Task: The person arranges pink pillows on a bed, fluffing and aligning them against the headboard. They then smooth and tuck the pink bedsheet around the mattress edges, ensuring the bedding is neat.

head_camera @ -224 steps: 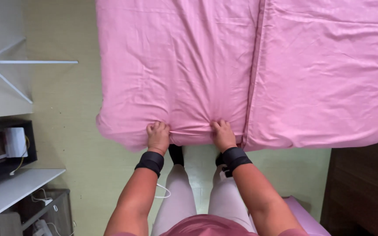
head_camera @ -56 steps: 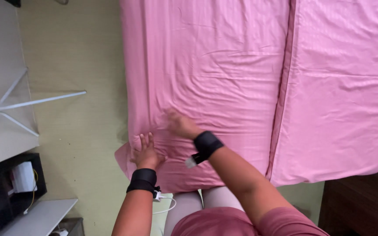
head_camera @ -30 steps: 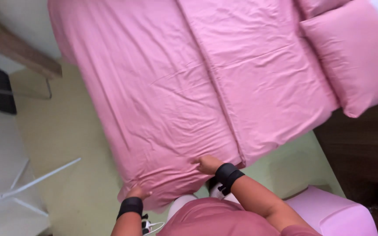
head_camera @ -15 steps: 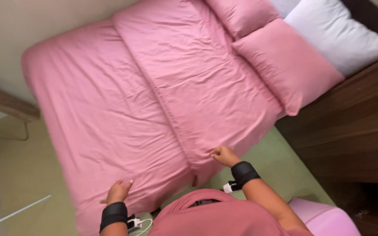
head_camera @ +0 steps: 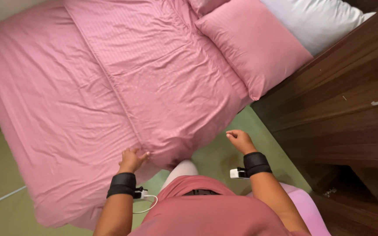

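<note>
Head view: left hand (head_camera: 131, 160) flat (right hand (head_camera: 239, 140) free).

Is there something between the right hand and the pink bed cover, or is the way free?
Nothing visible blocks it. The right hand hangs over bare green floor, apart from the pink cover; the left hand already touches its edge.

You are viewing an evenly, softly lit scene, with faint shadows lying in the folds of the pink duvet (head_camera: 110, 87), slight motion blur and wide-angle distortion stretching the edges.
</note>
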